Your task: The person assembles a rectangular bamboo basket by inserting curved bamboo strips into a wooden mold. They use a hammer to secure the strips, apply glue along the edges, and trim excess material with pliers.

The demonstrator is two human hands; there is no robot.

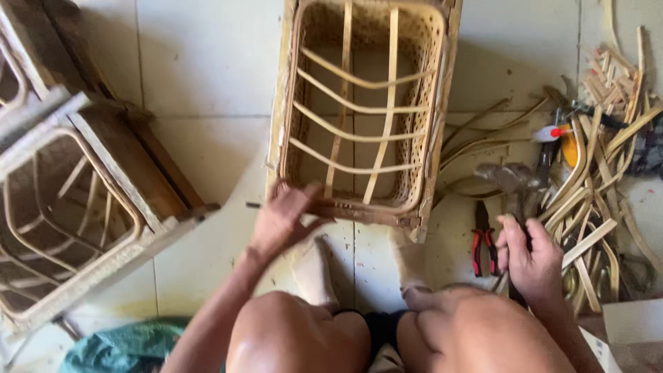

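My left hand (280, 220) presses open-palmed on the near rail of the woven cane frame (360, 103), which lies on the floor ahead of my knees. My right hand (528, 257) grips the hammer (510, 178) handle. The frame looks light and stiff but brittle; I'd hold its wooden rails, not the thin cane strips.

Pretty bright, soft daylight here, coming mostly from the top and right, so the pale floor tiles (207, 62) look a bit washed out. Shadows are mild, falling just left of the wooden frames (131, 173) and under the cane basket (359, 103). The knees at the bottom catch a slight shine. The whole shot is a little soft and grainy, and the right hand (528, 259) looks faintly smeared.
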